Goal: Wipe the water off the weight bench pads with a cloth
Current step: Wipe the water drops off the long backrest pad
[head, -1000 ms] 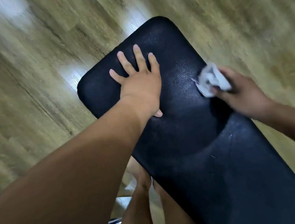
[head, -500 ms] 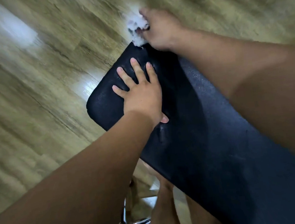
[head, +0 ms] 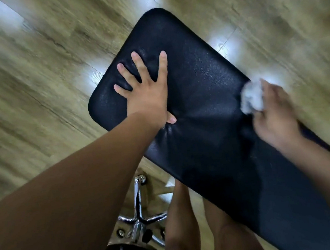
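A black weight bench pad lies over a wood floor. The left hand presses flat on it, fingers spread — the blurred right hand grips a crumpled white cloth at the pad's right edge.

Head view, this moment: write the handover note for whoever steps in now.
Left hand: flat, fingers spread, pressing on the black bench pad near its far end.
Right hand: grips the crumpled white cloth at the pad's right edge; it is motion-blurred.
Done: wiping is under way; how much is dry cannot be told.
Left: fine speckles, probably water, glint on the pad beside the left hand. Likely wipe there, then the near part.
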Available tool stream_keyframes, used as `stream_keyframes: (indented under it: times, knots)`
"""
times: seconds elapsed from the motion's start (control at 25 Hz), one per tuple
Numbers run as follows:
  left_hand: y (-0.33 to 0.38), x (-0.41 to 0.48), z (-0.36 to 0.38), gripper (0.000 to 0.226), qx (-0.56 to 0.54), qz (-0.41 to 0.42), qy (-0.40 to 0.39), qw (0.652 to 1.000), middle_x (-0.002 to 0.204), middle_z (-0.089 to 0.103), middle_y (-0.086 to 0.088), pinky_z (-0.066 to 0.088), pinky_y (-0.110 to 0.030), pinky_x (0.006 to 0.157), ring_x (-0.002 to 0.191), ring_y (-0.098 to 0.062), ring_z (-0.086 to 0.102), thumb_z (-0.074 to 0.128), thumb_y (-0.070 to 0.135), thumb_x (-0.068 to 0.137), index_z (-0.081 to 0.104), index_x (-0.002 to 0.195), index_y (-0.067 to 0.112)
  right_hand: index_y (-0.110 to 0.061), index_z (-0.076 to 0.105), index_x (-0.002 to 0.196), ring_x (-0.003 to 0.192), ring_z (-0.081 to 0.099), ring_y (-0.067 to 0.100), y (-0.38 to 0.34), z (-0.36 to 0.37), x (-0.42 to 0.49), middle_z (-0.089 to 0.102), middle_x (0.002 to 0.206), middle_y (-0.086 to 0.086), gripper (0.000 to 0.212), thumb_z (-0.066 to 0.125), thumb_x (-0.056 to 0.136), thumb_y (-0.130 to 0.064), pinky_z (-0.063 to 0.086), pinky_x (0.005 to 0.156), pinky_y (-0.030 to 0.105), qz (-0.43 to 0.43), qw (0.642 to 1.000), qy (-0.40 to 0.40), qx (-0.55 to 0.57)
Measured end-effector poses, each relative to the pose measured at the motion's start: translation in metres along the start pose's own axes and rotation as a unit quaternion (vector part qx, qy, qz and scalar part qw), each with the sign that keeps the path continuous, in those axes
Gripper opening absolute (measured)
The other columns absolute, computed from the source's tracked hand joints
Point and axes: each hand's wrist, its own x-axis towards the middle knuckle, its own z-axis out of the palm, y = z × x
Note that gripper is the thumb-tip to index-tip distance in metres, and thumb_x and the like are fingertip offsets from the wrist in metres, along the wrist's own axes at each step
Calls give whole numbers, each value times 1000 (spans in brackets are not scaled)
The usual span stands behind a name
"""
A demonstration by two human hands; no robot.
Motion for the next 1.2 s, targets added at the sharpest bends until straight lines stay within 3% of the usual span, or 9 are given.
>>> stream_keyframes:
  times: [0.12, 0.28, 0.44, 0.6, 0.72, 0.8, 0.92, 1.08, 1.2]
  knots:
    - [-1, 2, -1, 150, 30, -5, 0, 1000, 151, -29, -32, 17, -76, 106, 137, -63, -16, 89, 49, 58, -29, 147, 29, -9, 22, 150, 130, 36, 41, -114, 11, 82, 35, 145, 22, 67, 43, 90, -27, 31, 107, 48, -68, 996, 47, 14]
    - [8, 4, -5, 152, 89, -19, -24, 996, 150, -26, -37, 21, -73, 107, 137, -65, -9, 89, 52, 57, -28, 148, 20, -19, 24, 149, 128, 43, 34, -188, -3, 149, 34, 148, 12, 62, 50, 94, -29, 41, 99, 41, -117, 992, 21, 32]
    - [21, 6, -13, 157, 103, -44, -40, 993, 150, -22, -40, 24, -69, 109, 137, -64, -4, 90, 52, 55, -34, 145, 17, -19, 28, 147, 115, 51, 41, -72, 6, 76, 45, 139, 15, 64, 53, 87, -22, 46, 93, 46, -112, 993, 18, 36]
    - [20, 7, -11, 159, 104, -43, -42, 993, 149, -22, -40, 26, -68, 109, 137, -64, -3, 90, 52, 52, -34, 144, 16, -12, 42, 131, 95, 54, 45, 97, 0, -63, 56, 114, 27, 60, 31, 84, -49, 50, 80, 52, 65, 997, -51, 13]
    - [17, 8, -8, 159, 90, -41, -32, 995, 150, -22, -40, 25, -69, 109, 137, -64, -5, 91, 50, 51, -33, 145, 17, 3, 50, 100, 70, 54, 45, 125, -10, -95, 56, 81, 32, 66, 19, 73, -49, 49, 68, 54, 229, 971, -70, 21]
    - [16, 8, -7, 159, 73, -41, -22, 996, 150, -22, -39, 24, -70, 109, 137, -64, -6, 93, 46, 51, -31, 146, 18, 2, 53, 103, 78, 55, 48, 97, 2, -75, 57, 88, 33, 60, 22, 76, -41, 48, 74, 57, 249, 968, 5, 27]
    - [17, 8, -3, 157, 51, -38, -8, 998, 152, -22, -36, 20, -70, 110, 138, -62, -8, 95, 36, 51, -28, 148, 21, -10, 52, 128, 102, 54, 43, 3, 25, -9, 58, 119, 22, 57, 33, 80, -33, 43, 87, 47, 107, 988, 110, 22]
    - [13, 6, -2, 156, 49, -35, 7, 998, 154, -22, -32, 20, -68, 111, 140, -59, -7, 96, 31, 51, -24, 150, 26, -19, 29, 148, 132, 36, 34, -139, 21, 82, 36, 148, 10, 65, 45, 89, -41, 25, 109, 44, -31, 992, 121, 20]
    - [14, 5, -4, 154, 40, -33, 4, 999, 154, -23, -31, 19, -68, 111, 141, -59, -8, 95, 32, 52, -24, 150, 28, -19, 20, 153, 140, 27, 34, -124, 20, 82, 25, 156, 9, 69, 47, 92, -37, 22, 113, 43, -130, 989, 76, 5]
